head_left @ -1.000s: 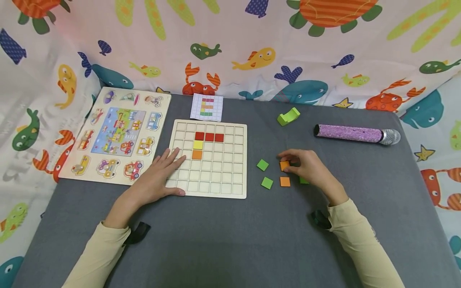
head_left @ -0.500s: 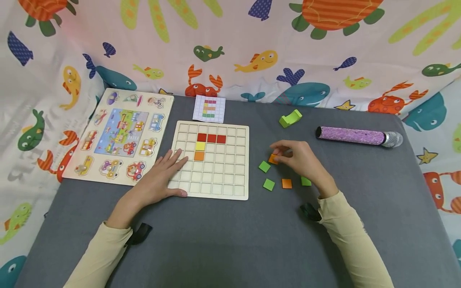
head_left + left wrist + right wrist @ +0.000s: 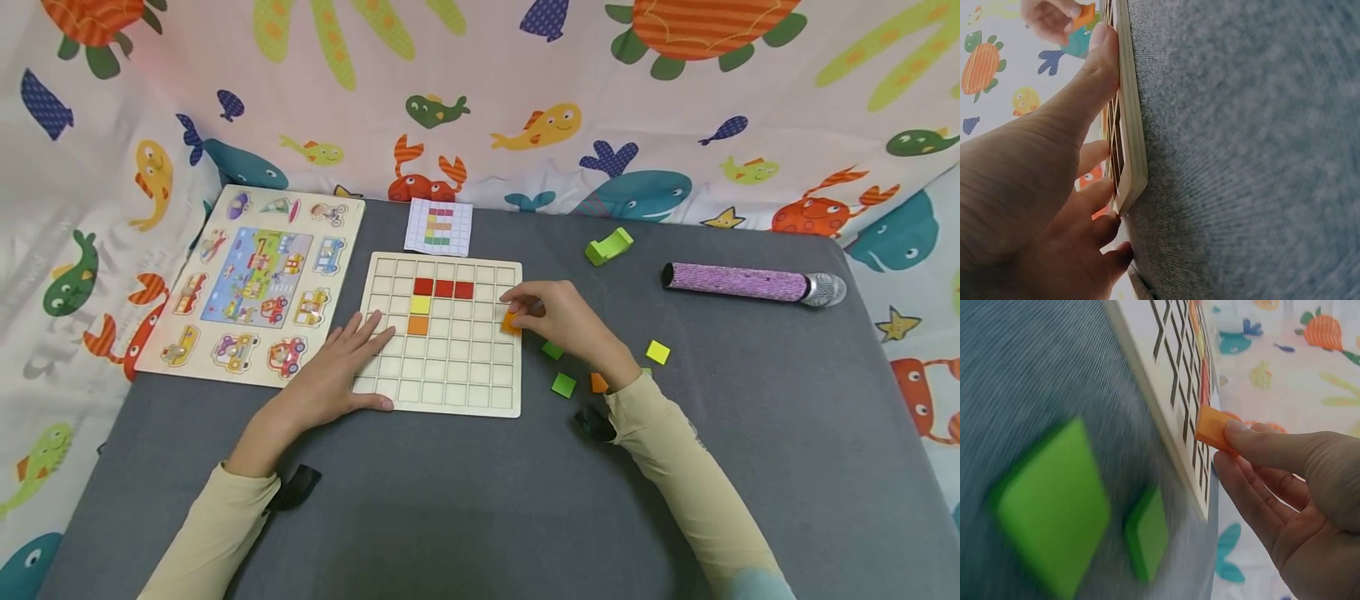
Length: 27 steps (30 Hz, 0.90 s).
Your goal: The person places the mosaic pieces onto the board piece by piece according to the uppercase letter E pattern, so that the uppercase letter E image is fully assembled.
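Note:
A wooden grid board [image 3: 457,392] lies on the grey table, with three red tiles [image 3: 444,289] in a row, a yellow tile [image 3: 421,305] and an orange tile [image 3: 417,325] set below the row's left end. My left hand [image 3: 318,383] rests spread on the board's left side, thumb at its front edge. Over the board's right edge, my right hand [image 3: 562,321] pinches another orange tile [image 3: 1213,427] between thumb and fingers, held above the surface. Green tiles [image 3: 1054,509] and a further orange tile [image 3: 598,383] lie right of the board, partly behind the right arm.
A picture card [image 3: 438,227] with a coloured grid pattern lies behind the board. A vehicle puzzle board [image 3: 330,317] is at left. To the right are a green curved block [image 3: 609,247], a purple glittery microphone [image 3: 738,282] and a loose yellow tile [image 3: 657,352].
My right hand has lifted an orange tile off the table and carried it left to the board's right edge, uncovering the yellow tile. The left hand stays on the board.

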Each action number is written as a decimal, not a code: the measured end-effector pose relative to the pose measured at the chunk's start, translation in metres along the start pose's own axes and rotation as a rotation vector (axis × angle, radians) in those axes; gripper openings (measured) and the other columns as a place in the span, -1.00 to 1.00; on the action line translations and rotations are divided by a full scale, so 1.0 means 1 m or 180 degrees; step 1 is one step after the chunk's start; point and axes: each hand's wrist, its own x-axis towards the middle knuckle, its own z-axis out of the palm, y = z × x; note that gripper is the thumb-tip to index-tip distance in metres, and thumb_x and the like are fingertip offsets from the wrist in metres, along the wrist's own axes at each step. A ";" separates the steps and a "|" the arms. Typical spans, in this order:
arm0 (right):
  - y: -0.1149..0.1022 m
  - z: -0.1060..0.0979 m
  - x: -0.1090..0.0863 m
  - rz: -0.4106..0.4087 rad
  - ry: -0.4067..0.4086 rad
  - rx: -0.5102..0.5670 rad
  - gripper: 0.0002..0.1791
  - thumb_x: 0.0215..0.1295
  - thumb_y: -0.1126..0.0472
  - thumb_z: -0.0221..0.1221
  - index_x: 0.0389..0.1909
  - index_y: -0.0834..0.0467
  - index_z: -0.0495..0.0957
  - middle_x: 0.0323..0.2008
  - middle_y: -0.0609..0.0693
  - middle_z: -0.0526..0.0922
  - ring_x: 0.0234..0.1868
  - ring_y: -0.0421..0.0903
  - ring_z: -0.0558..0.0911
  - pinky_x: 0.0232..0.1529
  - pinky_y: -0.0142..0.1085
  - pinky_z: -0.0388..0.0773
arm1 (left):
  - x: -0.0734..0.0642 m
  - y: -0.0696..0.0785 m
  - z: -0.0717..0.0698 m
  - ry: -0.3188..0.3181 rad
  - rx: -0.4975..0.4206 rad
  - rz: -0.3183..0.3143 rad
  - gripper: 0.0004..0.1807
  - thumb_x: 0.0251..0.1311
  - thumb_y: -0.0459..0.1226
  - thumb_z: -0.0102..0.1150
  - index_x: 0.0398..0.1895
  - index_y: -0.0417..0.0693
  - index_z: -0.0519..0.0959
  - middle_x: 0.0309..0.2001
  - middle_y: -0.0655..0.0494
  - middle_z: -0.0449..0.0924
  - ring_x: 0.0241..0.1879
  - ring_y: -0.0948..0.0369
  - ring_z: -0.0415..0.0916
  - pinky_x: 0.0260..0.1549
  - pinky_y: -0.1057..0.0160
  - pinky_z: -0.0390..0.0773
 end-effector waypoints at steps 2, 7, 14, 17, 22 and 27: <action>-0.004 0.005 0.007 -0.0038 -0.0046 0.0025 -0.70 0.20 0.40 0.31 -0.02 0.28 0.64 -0.31 0.03 0.67 -0.26 -0.11 0.60 -0.19 -0.23 0.63 | 0.000 0.000 0.000 0.0002 0.0003 0.0015 0.17 -0.09 0.14 0.47 0.54 -0.07 0.08 0.57 -0.08 -0.17 0.54 -0.08 -0.38 0.44 -0.17 -0.22; -0.014 0.021 0.023 -0.0124 -0.0107 0.0154 -0.71 0.19 0.40 0.32 -0.04 0.28 0.66 -0.31 0.02 0.67 -0.24 -0.12 0.59 -0.20 -0.25 0.62 | 0.001 0.000 0.000 -0.0019 0.0022 0.0015 0.17 -0.08 0.15 0.46 0.54 -0.07 0.08 0.57 -0.08 -0.18 0.54 -0.08 -0.39 0.44 -0.16 -0.23; -0.028 0.044 0.042 -0.0152 0.0003 0.0263 -0.71 0.17 0.41 0.34 -0.07 0.29 0.66 -0.32 0.03 0.67 -0.25 -0.12 0.60 -0.20 -0.32 0.61 | 0.001 0.001 -0.001 -0.0050 0.0015 -0.0024 0.16 -0.07 0.15 0.45 0.54 -0.07 0.08 0.57 -0.08 -0.18 0.54 -0.08 -0.39 0.44 -0.17 -0.23; -0.034 0.052 0.048 -0.0174 -0.0062 0.0295 -0.71 0.17 0.41 0.33 -0.06 0.29 0.65 -0.32 0.04 0.67 -0.25 -0.13 0.60 -0.17 -0.34 0.60 | 0.001 0.001 -0.002 -0.0048 0.0019 -0.0032 0.16 -0.07 0.16 0.44 0.54 -0.07 0.08 0.57 -0.08 -0.18 0.54 -0.08 -0.39 0.44 -0.17 -0.22; -0.040 0.060 0.055 -0.0197 -0.0198 0.0237 -0.71 0.18 0.41 0.33 -0.04 0.29 0.64 -0.30 0.06 0.67 -0.23 -0.12 0.61 -0.13 -0.36 0.58 | 0.000 0.001 -0.002 -0.0035 0.0016 -0.0010 0.15 -0.07 0.16 0.45 0.54 -0.08 0.09 0.57 -0.09 -0.17 0.54 -0.09 -0.37 0.43 -0.19 -0.21; -0.040 0.064 0.056 -0.0059 -0.0201 0.0074 -0.73 0.19 0.39 0.33 -0.07 0.26 0.65 -0.29 0.03 0.68 -0.24 -0.12 0.61 -0.14 -0.37 0.57 | 0.000 0.000 0.000 -0.0017 0.0026 0.0006 0.15 -0.07 0.17 0.44 0.53 -0.08 0.10 0.57 -0.08 -0.17 0.54 -0.09 -0.36 0.43 -0.19 -0.20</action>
